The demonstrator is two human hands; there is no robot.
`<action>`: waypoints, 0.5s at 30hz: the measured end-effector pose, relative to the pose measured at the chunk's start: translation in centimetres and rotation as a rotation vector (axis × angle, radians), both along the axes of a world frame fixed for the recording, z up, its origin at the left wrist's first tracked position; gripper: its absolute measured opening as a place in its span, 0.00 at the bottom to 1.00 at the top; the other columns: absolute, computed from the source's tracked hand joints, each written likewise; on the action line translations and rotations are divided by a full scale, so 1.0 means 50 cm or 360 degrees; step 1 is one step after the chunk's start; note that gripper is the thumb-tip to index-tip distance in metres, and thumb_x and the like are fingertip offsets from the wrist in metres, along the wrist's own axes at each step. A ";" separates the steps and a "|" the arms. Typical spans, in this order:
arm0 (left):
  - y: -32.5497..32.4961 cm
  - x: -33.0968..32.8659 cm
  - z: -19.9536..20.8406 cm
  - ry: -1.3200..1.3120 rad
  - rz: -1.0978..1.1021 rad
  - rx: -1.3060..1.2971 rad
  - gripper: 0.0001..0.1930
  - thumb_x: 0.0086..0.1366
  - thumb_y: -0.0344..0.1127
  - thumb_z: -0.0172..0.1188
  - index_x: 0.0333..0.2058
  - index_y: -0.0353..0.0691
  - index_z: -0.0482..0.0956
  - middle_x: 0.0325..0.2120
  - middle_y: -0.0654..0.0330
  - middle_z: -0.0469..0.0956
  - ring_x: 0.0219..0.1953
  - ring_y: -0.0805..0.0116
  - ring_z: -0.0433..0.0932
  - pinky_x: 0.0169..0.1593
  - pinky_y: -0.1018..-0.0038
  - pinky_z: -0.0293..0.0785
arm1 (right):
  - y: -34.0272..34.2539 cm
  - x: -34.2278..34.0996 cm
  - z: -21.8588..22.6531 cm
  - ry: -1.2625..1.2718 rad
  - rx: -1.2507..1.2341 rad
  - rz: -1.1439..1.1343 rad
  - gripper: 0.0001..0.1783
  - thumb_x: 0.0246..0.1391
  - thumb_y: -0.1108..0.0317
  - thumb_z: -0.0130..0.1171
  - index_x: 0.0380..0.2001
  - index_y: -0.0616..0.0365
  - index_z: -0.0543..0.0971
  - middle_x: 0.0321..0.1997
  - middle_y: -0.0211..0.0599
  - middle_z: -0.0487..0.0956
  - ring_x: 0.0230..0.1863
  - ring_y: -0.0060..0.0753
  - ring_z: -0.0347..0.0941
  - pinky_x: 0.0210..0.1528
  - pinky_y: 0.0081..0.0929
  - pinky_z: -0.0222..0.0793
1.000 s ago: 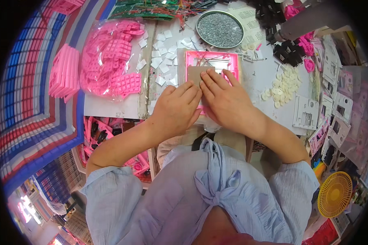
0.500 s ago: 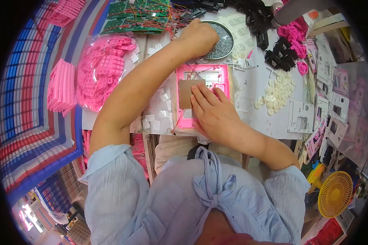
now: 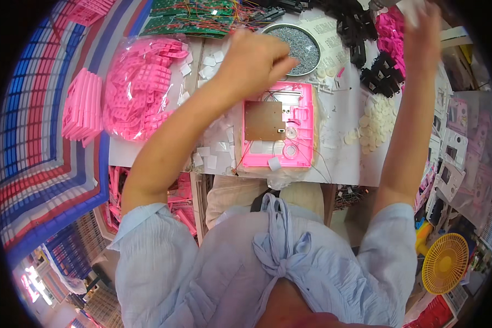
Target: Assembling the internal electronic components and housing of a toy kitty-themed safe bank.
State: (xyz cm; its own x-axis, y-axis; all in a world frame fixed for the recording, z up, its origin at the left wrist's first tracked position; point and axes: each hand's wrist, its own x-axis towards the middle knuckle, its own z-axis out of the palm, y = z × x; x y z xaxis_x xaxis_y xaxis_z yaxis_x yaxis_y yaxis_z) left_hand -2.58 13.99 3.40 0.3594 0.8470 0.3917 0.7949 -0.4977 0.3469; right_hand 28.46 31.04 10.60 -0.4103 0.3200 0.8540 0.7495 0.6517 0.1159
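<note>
A pink plastic casing [image 3: 305, 123] lies on the table in front of me with a flat brown board [image 3: 263, 121] inside it and thin wires around its edges. Just above its upper left part is my left hand [image 3: 252, 61], fingers curled in; whatever they may hold is hidden. Beside that hand stands a round dish [image 3: 320, 53] filled with small grey metal pieces [image 3: 299, 46], apparently screws. My right hand [image 3: 423, 35] is raised at the far right, near pink and black parts. Motion smears its fingers, and a pale blur shows beside them.
A clear bag of pink parts [image 3: 142, 93] and stacked pink pieces [image 3: 83, 106] are at left. Green circuit boards [image 3: 186, 19] with wires lie at the back. Black parts [image 3: 381, 76] and white discs [image 3: 376, 123] sit at right. A yellow fan [image 3: 445, 262] stands lower right.
My right hand has left the brown board and swung up to the far right. My left hand has come back from the dish toward the casing. A white square now shows on the casing's near edge.
</note>
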 end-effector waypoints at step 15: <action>-0.227 0.047 -0.038 -0.0923 0.0122 -0.0273 0.03 0.58 0.33 0.67 0.32 0.46 0.84 0.26 0.67 0.80 0.30 0.68 0.76 0.44 0.65 0.58 | -0.383 -0.254 -0.032 0.1594 -0.1941 0.2290 0.18 0.61 0.72 0.58 0.52 0.65 0.68 0.20 0.33 0.72 0.16 0.23 0.64 0.22 0.28 0.66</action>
